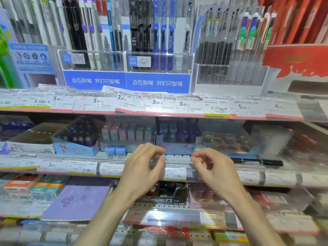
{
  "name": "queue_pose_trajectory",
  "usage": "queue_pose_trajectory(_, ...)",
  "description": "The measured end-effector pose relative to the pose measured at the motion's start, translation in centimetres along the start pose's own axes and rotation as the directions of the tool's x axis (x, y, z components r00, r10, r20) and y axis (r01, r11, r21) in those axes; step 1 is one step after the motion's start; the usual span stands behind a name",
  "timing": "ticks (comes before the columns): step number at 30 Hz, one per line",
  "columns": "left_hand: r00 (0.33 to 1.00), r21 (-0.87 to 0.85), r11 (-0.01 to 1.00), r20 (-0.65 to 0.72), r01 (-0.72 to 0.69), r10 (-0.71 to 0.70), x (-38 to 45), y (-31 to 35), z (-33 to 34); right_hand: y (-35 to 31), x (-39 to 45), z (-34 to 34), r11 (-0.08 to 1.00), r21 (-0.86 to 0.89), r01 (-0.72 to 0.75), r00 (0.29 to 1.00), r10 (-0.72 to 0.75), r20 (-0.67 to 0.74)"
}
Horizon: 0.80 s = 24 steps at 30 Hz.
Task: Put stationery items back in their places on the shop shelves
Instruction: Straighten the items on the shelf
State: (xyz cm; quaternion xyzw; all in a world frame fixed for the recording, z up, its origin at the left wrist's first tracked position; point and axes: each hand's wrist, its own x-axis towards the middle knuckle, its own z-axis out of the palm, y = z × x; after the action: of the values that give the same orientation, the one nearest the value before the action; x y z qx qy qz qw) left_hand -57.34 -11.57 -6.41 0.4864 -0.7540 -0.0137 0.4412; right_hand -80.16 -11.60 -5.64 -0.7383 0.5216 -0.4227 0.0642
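Nearest the camera, two bare forearms reach up toward the middle shelf edge, the landmark for everything here. The left hand and the right hand both hover in front of that edge with fingers curled inward. The picture is smeared there, so I cannot tell whether the left fingertips pinch something small and clear or hold nothing; the right hand appears empty, its fingers loosely bent. Both hands are probably poised like this to square something up on the lip.

Lying on the edge, just right of the right hand, is a black marker, flat on its side and out of any box, so likely the item that needs a home. Behind the edge stand a blue display box to the left and pastel erasers straight back. Above it, furthest off, clear racks hold upright pens, where a loose pen would belong.
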Motion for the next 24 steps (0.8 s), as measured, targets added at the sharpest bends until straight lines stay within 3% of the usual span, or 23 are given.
queue_pose_trajectory(3, 0.993, 0.098, 0.994, 0.108, 0.041, -0.052, 0.2, -0.6, 1.6, 0.9, -0.2, 0.1, 1.000, 0.013, -0.001, 1.000, 0.001, 0.015)
queue_pose_trajectory(9, 0.991, 0.183, 0.983, 0.120, 0.033, -0.055, 0.0, -0.9, 2.1, 1.1, -0.1, -0.3, 0.999, 0.023, -0.040, 0.999, 0.040, -0.005)
queue_pose_trajectory(13, 0.992, 0.190, 0.981, 0.112, 0.042, -0.064, 0.1, -0.7, 2.1, 1.2, 0.7, -1.0, 0.994, -0.080, -0.077, 0.990, 0.066, -0.128)
queue_pose_trajectory(18, 0.991, 0.192, 0.980, 0.109, 0.050, -0.072, -0.1, -0.8, 2.1, 0.0, 1.1, 0.4, 0.943, -0.303, -0.140, 0.983, 0.094, -0.159)
queue_pose_trajectory(24, 0.991, 0.193, 0.980, 0.115, 0.049, -0.072, -0.2, -0.9, 2.0, -0.4, 1.0, 1.4, 0.940, -0.289, -0.179, 0.970, 0.120, -0.211)
